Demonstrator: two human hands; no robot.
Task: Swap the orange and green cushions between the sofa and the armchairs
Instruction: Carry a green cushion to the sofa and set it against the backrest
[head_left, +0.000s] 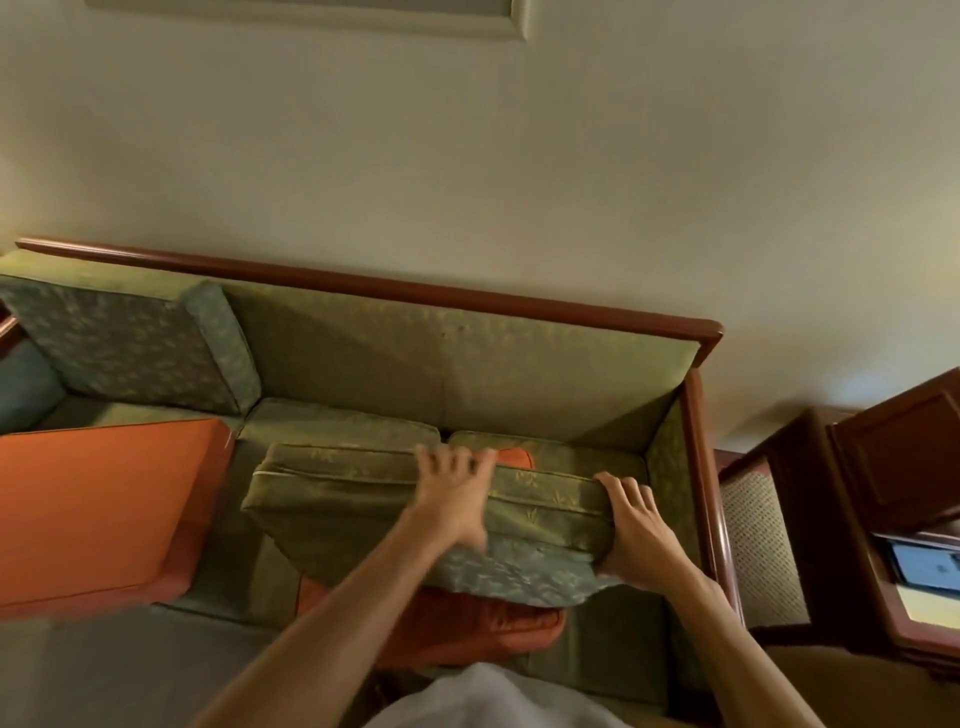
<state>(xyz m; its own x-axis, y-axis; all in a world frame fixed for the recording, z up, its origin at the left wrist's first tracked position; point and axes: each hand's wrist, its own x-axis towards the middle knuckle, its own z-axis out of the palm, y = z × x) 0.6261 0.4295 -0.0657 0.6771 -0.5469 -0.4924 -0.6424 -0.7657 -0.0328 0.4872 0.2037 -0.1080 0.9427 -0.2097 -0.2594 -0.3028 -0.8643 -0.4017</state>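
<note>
Lying lengthwise along the sofa (467, 358), seemingly tilted: green cushion (363, 499), both hands on it.

Plain cream wall (467, 156), framed picture (322, 15) at top edge; dark wooden cabinet (898, 457) at right; dim warm light.

Wood-framed green patterned sofa (519, 358); on its seat lie flat orange cushions (98, 509), a green patterned cushion (363, 499) atop one.

A home living room: a wood-framed sofa (467, 358) with green patterned upholstery fills the middle of the frame against a plain wall, a framed picture (332, 15) at top, dark wooden furniture (893, 467) at right.
</note>
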